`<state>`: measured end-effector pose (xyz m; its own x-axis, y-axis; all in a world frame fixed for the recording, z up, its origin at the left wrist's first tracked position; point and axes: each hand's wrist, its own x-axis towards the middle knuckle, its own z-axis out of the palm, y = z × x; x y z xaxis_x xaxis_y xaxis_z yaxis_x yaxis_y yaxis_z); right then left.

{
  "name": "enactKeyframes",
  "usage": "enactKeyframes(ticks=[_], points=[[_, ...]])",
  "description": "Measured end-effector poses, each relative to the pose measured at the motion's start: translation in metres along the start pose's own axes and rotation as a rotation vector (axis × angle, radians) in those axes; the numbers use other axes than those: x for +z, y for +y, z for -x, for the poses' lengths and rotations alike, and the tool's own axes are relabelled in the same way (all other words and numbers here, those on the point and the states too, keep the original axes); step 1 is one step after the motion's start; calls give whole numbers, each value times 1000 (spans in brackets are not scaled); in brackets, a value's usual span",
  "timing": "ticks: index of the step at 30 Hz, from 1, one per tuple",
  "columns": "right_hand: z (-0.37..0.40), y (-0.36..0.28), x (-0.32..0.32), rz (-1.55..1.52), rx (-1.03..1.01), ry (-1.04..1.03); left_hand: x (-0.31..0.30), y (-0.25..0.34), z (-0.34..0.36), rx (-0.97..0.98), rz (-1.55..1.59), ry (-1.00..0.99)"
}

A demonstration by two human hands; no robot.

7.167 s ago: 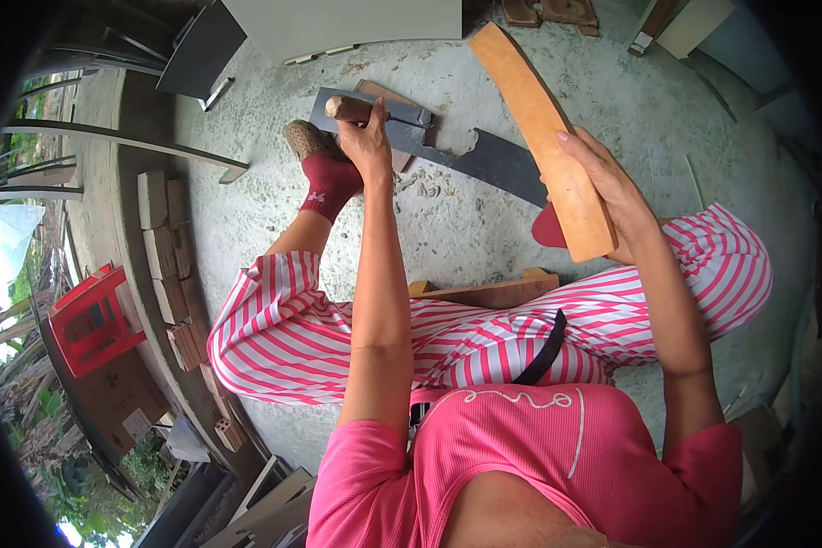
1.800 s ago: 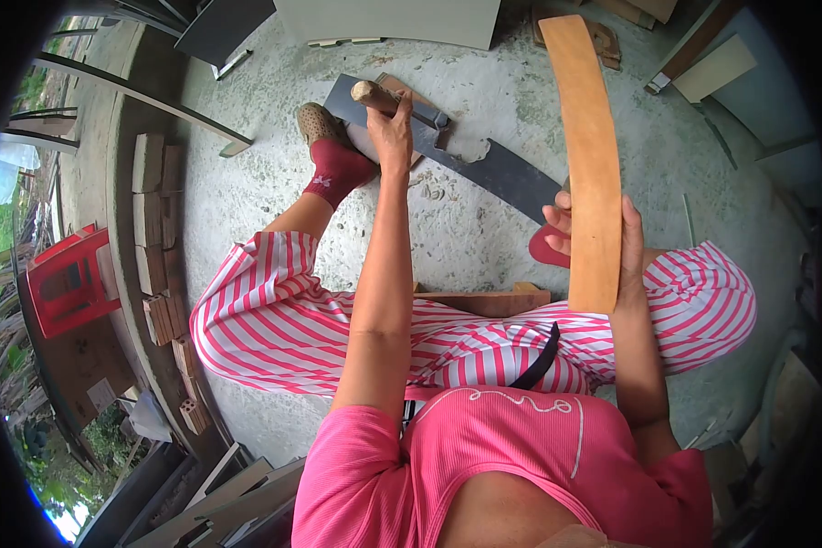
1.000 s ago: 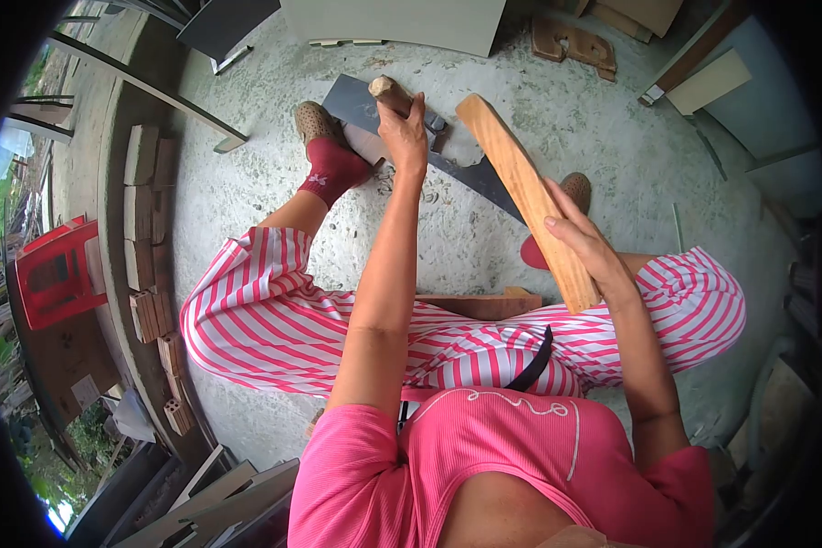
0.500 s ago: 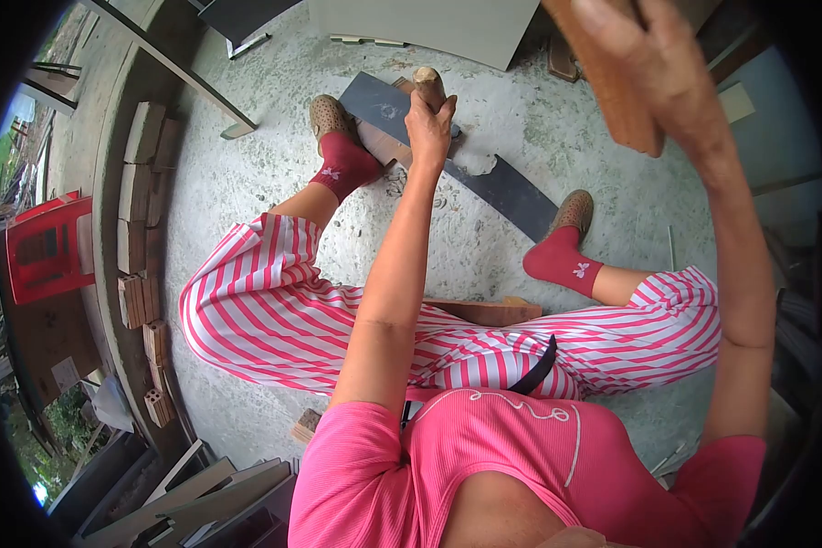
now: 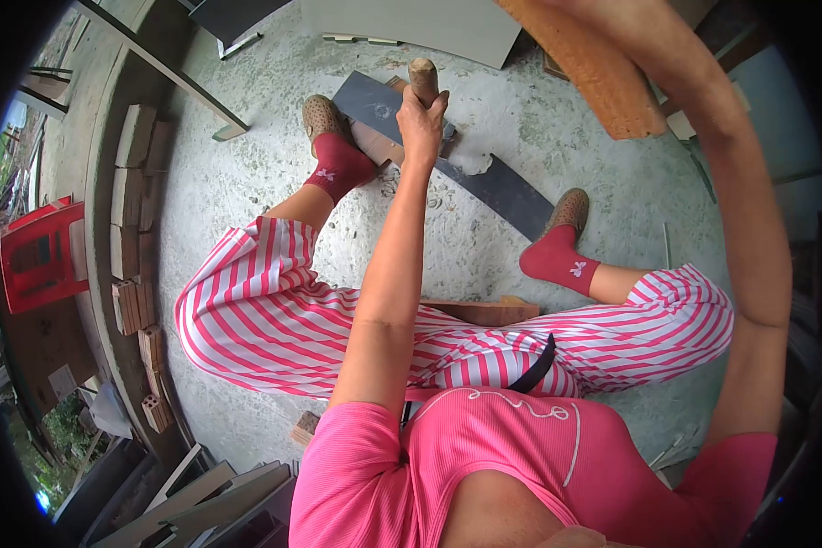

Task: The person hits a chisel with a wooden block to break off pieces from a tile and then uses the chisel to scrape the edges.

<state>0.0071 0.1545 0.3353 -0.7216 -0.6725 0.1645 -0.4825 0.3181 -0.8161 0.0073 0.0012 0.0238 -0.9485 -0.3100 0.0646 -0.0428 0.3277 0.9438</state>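
Observation:
My left hand (image 5: 420, 130) is wrapped round the upright wooden handle (image 5: 423, 80) of a tool that looks like a chisel; its lower end is mostly hidden by the hand. Beneath it, a long dark grey board (image 5: 511, 199) lies slantwise on the floor between my feet, with a ragged pale break near its middle. A brown wooden piece (image 5: 372, 142) shows under the board's left part. High at the upper right, my right hand (image 5: 612, 20), partly cut off by the frame edge, is closed on a thick orange-brown wooden block (image 5: 598, 78).
My shoes (image 5: 321, 121) rest near both ends of the board. Bricks (image 5: 126, 215) line the ledge at left, beside a red plastic chair (image 5: 41, 256). A pale panel (image 5: 420, 26) stands at the top. Stacked boards (image 5: 192, 507) lean at lower left.
My right hand and the wooden block have risen toward the top edge and moved slightly left. The left hand keeps its grip on the handle, almost still.

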Motion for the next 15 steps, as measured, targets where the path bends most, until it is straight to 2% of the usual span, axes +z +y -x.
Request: enactKeyframes(ticks=[1,2,4,5,9,11,15], points=[[-6,39,7,161,132,7,-2,-3,-2,-15,-2,19],[2,34,17,248,244,-30,-4,-5,-3,-30,-4,37],[29,70,40,-35,329,-24,-7,-14,-4,-35,62,46],[42,79,48,-98,466,-84,-8,-17,-6,-39,132,52],[85,92,56,-228,597,-34,-11,-13,-12,-27,135,42],[99,90,51,-269,637,114,-10,-11,-13,-12,141,33],[113,81,38,-225,685,234,-3,-15,-14,-12,92,-16]])
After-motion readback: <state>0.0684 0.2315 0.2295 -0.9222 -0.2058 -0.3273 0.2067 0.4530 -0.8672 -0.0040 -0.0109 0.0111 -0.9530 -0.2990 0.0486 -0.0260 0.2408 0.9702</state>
